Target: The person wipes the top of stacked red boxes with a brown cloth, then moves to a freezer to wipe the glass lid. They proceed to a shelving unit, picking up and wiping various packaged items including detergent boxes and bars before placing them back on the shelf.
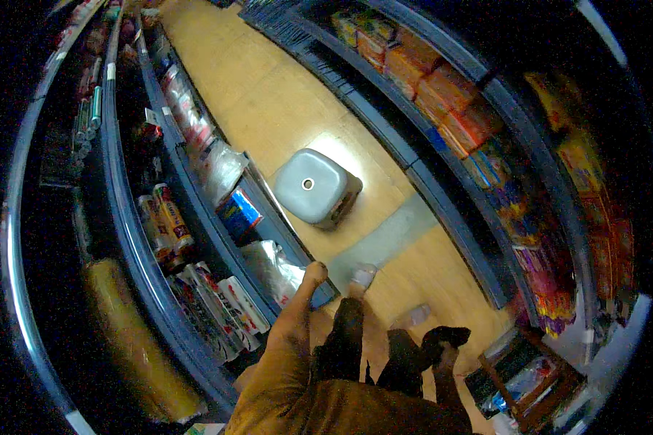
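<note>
My left hand [315, 273] is at the end of my outstretched arm, by the front edge of the bottom left shelf [319, 297]. Its fingers look curled closed, and I cannot make out whether anything is in them. Just left of it on that shelf lie clear and white plastic packs [276, 272]. Low on the right, my right hand [448, 354] grips a dark cloth [446, 336] that looks bunched up. Ahead on the floor stands a grey plastic stool [312, 186] with a round hole in its top.
Shelves on the left hold rolls [170, 221], upright packs [225, 312] and a blue pack [245, 209]. Along the right, shelves carry orange and red boxes [450, 94] and colourful packets. A brown crate-like stand [526, 380] is at lower right. A grey strip [388, 235] crosses the yellowish floor.
</note>
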Motion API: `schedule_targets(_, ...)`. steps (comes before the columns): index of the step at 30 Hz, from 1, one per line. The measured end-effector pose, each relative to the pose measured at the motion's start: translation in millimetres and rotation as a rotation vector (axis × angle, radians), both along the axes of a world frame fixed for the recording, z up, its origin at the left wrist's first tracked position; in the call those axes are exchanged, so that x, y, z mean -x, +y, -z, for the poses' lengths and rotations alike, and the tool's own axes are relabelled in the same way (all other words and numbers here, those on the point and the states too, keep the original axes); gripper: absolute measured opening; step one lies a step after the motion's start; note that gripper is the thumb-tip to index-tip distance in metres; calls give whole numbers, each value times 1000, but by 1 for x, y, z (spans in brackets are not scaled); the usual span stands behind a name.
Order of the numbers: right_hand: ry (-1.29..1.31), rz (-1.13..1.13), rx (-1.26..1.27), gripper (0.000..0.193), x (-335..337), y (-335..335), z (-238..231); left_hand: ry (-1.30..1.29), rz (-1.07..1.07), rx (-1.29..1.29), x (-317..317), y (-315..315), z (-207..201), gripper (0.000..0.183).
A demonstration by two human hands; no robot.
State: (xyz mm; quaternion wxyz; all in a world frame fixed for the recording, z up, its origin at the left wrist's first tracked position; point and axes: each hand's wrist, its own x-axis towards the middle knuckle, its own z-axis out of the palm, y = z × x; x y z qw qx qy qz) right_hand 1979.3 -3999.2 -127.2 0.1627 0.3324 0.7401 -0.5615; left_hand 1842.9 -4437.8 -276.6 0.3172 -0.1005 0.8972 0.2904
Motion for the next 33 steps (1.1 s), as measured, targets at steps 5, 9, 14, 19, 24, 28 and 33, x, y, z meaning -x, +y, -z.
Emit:
schedule_targets(5, -153, -178, -196, 35, -3, -49, 44, 11, -204, 120, 75, -10, 16, 28)
schedule_targets(9, -247, -310, -238, 40, -3, -75, 75, 25, -644, -73, 124, -24, 67, 38)
schedule_targets(14, -380, -406, -282, 46, -5, -96, 109, 268, -712, 22, 191, -33, 91, 52)
schedule_targets(19, -481, -429, -303, 52, -14, -96, 125, 65, -788, -198, 243, -49, 78, 36)
schedule_targets(24, -518, -446, -316, 59, -24, -97, 128, -95, -840, -501, 231, -72, 114, 35)
schedule_targets(28, -516, -436, -313, 64, -32, -109, 121, -255, -641, -445, 208, -14, 71, 38)
schedule_targets(33, -602, -514, -348, 70, -19, -121, 101, -359, -649, -579, 156, 76, 17, 35)
